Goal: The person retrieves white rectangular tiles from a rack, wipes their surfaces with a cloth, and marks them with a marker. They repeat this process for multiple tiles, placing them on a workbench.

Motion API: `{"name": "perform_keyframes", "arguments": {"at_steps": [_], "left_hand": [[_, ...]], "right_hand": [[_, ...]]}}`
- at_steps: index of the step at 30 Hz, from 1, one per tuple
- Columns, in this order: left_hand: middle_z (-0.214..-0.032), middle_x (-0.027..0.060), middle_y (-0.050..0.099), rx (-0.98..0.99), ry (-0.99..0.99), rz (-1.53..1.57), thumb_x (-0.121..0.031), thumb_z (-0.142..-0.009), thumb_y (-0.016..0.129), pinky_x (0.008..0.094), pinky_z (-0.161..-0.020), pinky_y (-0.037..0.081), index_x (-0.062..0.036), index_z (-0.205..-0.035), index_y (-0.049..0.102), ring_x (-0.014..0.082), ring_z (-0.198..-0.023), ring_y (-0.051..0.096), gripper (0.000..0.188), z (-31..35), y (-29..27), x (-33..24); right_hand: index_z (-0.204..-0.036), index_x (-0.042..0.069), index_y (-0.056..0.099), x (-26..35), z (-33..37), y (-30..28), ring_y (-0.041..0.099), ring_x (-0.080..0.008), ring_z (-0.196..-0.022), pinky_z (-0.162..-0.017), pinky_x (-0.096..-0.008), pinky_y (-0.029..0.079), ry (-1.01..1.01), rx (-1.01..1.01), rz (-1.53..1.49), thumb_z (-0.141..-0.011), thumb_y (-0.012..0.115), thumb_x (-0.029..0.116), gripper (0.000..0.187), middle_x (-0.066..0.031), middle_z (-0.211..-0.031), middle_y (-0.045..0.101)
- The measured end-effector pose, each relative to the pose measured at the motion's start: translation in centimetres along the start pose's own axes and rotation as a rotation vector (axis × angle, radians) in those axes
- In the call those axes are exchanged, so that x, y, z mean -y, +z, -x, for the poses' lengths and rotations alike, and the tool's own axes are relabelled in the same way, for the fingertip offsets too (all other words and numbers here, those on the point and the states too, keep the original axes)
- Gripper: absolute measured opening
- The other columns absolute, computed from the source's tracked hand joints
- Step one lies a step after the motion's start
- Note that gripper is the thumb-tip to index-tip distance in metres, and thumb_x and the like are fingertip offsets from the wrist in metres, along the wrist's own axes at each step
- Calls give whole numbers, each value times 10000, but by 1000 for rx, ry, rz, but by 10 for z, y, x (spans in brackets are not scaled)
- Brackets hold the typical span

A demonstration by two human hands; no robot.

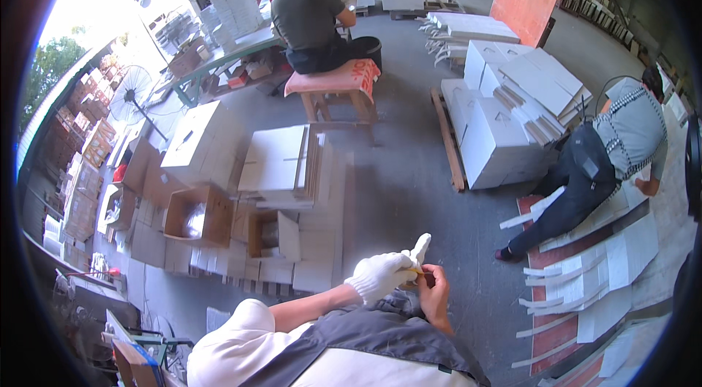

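Note:
My left hand (382, 274) wears a white knit work glove. Its fingers are closed around a second white piece (421, 243) that looks like a loose glove, its narrow end sticking up. Bare and to the right, my right hand (436, 295) pinches at a small yellow edge (417, 271) of that piece, where the two hands meet. Both hands are in front of my body, above a dark grey apron (380, 336). The grip between the fingers is partly hidden.
White boxes and flat cartons (274, 160) are stacked at left, with open brown boxes (197, 215). More white cartons (504, 142) stand on a pallet at right. One person (311, 21) sits ahead; another (614, 145) bends over white sheets (607, 270). A fan (131, 94) stands far left.

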State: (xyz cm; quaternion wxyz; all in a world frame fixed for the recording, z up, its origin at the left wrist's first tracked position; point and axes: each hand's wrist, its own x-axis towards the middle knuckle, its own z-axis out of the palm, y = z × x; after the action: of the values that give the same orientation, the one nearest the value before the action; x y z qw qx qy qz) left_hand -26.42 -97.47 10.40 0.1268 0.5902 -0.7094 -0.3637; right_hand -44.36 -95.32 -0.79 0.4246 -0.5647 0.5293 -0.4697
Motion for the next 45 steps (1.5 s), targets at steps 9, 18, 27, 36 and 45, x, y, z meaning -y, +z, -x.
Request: {"name": "perform_keyframes", "arguments": {"at_steps": [9, 18, 27, 36, 45], "left_hand": [[-1022, 106, 741, 21, -340, 148, -523, -936, 667, 370, -802, 544, -101, -1196, 698, 268, -939, 721, 496, -106, -92, 18], [-1036, 134, 722, 63, -503, 362, -663, -858, 704, 364, -835, 517, -70, -1177, 673, 262, -963, 700, 675, -252, -147, 40], [-947, 93, 714, -268, -638, 649, -486, -873, 768, 326, -758, 495, -45, -1061, 704, 181, -849, 652, 484, -381, -183, 72], [-964, 62, 693, -330, -722, 738, -371, -930, 725, 321, -826, 485, -90, -1067, 692, 158, -911, 627, 314, -490, -266, 149], [-1039, 145, 722, -293, -660, 456, -337, -958, 626, 399, -801, 513, -115, -1155, 631, 330, -952, 697, 297, -592, -393, 222]], "right_hand": [[-1098, 8, 622, 12, -146, 51, 663, -122, -858, -781, -295, 533, 42, 127, -170, -954, 635, 14, 144, -59, -952, 706], [-1078, 10, 665, -14, -329, 64, 678, -107, -910, -822, -275, 539, -18, 417, -169, -927, 656, -45, 161, -55, -985, 732], [-1092, -10, 675, -27, -516, 84, 636, -68, -873, -807, -236, 522, 113, 701, -256, -972, 660, 8, 122, -12, -975, 701], [-1088, 2, 668, -58, -665, 179, 619, -58, -844, -755, -229, 512, 132, 790, -266, -973, 624, -16, 125, -7, -947, 680], [-1089, -7, 635, -18, -815, 274, 625, -79, -861, -780, -245, 518, 151, 787, -244, -979, 618, 11, 113, -28, -967, 676]]}}
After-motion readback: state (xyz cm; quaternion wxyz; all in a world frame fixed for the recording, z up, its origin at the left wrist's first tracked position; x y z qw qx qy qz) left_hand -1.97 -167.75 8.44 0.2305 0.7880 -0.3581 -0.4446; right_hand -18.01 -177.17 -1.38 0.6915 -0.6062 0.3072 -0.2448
